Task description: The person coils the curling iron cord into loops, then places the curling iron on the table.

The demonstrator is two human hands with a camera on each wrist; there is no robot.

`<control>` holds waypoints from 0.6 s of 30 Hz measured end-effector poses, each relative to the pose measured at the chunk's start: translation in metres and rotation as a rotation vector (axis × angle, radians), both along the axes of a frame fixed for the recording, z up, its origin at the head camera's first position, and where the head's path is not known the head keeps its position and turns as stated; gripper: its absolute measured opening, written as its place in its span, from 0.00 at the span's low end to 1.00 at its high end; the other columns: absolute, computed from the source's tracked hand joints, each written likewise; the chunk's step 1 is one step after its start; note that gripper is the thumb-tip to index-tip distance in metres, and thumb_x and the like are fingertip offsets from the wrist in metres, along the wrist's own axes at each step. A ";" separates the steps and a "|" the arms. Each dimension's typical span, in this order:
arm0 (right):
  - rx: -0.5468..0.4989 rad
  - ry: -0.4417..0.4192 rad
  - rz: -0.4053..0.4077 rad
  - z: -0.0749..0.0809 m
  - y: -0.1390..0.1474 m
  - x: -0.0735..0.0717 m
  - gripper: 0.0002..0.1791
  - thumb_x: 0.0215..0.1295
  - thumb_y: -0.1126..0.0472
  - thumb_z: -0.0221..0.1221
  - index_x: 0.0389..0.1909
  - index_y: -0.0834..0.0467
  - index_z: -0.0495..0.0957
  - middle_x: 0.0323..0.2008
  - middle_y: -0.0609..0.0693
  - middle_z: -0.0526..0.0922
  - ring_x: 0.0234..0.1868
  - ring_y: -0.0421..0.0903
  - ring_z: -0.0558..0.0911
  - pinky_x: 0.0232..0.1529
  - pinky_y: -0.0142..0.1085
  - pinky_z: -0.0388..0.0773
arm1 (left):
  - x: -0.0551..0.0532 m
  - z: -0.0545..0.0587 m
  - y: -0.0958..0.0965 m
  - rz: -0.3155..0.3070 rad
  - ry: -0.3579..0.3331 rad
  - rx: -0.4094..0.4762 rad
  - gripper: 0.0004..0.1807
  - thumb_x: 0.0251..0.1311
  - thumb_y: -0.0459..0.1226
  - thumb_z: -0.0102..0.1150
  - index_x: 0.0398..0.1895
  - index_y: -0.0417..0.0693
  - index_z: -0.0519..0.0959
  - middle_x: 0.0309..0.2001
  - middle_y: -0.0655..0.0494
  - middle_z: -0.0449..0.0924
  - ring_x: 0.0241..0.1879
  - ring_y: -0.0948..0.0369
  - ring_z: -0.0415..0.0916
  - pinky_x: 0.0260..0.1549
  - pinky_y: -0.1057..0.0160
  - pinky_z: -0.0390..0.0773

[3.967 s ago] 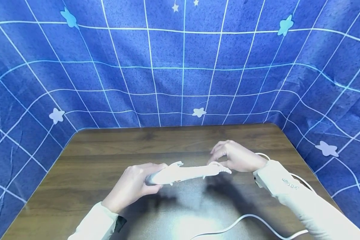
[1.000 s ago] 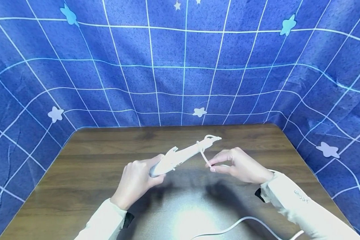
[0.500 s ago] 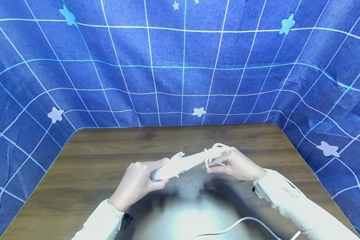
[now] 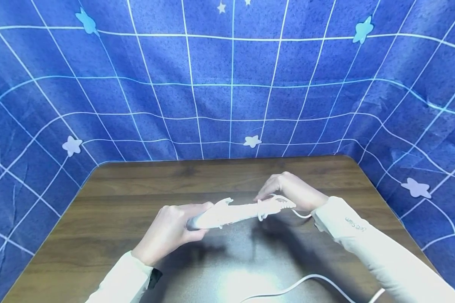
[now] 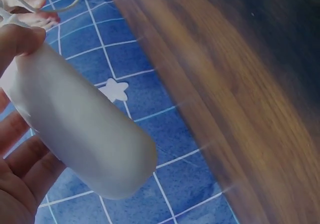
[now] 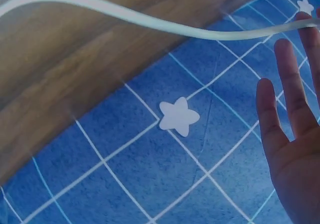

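My left hand (image 4: 170, 230) grips the thick, rounded end of a white corded handheld appliance (image 4: 233, 214), held level above the table. Its smooth barrel (image 5: 95, 129) fills much of the left wrist view, with my thumb over it and fingers beneath. A small fin-like lever sticks up from its top, and a ridged cord sleeve (image 4: 286, 205) ends it at the right. The white cord (image 4: 260, 210) loops round its narrower part. Beyond that part, my right hand (image 4: 290, 190) holds the cord (image 6: 125, 14) near its fingertips; the lower fingers (image 6: 290, 79) are extended. The pinch itself is mostly hidden.
The wooden table (image 4: 136, 185) is backed and flanked by a blue curtain (image 4: 212, 101) with white lines and stars. A further length of white cord (image 4: 314, 276) curves over the table's front, running under the right sleeve (image 4: 375, 240).
The right hand has gone from in front of the appliance to its far side, carrying the cord. The appliance has tipped from slanting up to nearly level; the left hand keeps its grip.
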State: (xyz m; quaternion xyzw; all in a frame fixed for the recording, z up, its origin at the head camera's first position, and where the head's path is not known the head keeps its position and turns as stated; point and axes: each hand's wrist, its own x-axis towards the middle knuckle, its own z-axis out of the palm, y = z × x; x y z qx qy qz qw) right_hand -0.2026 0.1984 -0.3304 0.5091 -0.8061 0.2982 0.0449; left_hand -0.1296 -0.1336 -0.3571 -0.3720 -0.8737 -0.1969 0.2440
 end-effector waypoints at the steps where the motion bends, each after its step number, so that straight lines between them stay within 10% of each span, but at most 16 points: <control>1: 0.048 0.000 -0.033 0.002 -0.002 0.000 0.09 0.58 0.63 0.69 0.40 0.54 0.91 0.38 0.41 0.89 0.40 0.39 0.85 0.43 0.35 0.80 | 0.000 -0.001 0.000 -0.002 0.005 -0.010 0.26 0.37 0.36 0.78 0.47 0.56 0.85 0.36 0.65 0.87 0.22 0.73 0.67 0.20 0.67 0.74; 18: 0.297 0.191 -0.121 0.030 -0.015 0.000 0.08 0.51 0.59 0.76 0.33 0.48 0.91 0.31 0.35 0.87 0.37 0.36 0.82 0.42 0.35 0.80 | 0.001 0.002 -0.006 -0.049 0.114 -0.085 0.30 0.35 0.36 0.80 0.50 0.49 0.85 0.41 0.58 0.89 0.35 0.62 0.87 0.29 0.61 0.83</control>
